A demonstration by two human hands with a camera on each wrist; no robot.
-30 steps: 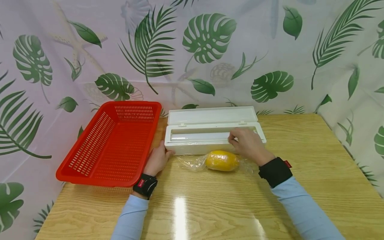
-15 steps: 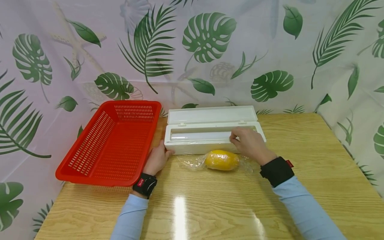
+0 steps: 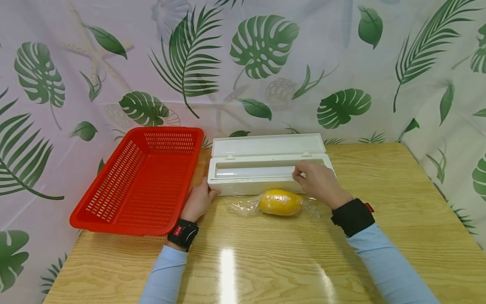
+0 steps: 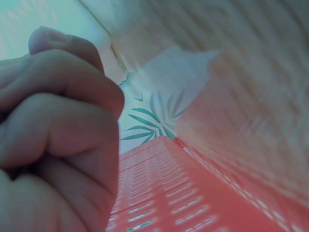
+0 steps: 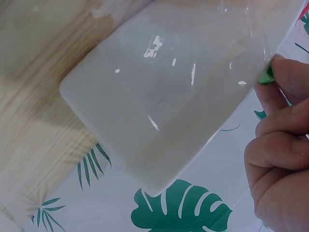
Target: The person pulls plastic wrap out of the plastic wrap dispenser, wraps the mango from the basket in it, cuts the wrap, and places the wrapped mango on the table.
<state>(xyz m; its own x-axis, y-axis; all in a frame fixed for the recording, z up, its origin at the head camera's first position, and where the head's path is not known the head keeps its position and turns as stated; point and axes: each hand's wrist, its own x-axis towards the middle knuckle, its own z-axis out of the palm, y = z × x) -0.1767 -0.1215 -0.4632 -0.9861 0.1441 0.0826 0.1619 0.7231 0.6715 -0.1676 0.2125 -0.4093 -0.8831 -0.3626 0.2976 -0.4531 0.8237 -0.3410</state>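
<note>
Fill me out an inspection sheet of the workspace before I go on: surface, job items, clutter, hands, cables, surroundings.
Surface: wooden table, light reflecting off its near part.
Job items: white box with its lid open and a roll inside; yellow fruit in front, with clear film on it and spreading at both ends.
Clutter: nothing seen.
Hands: left hand holds the white box's left end; right hand pinches a small green piece at its edge.
Cables: nothing seen.
Surroundings: red basket at left; leaf-print sheet behind the table.
</note>
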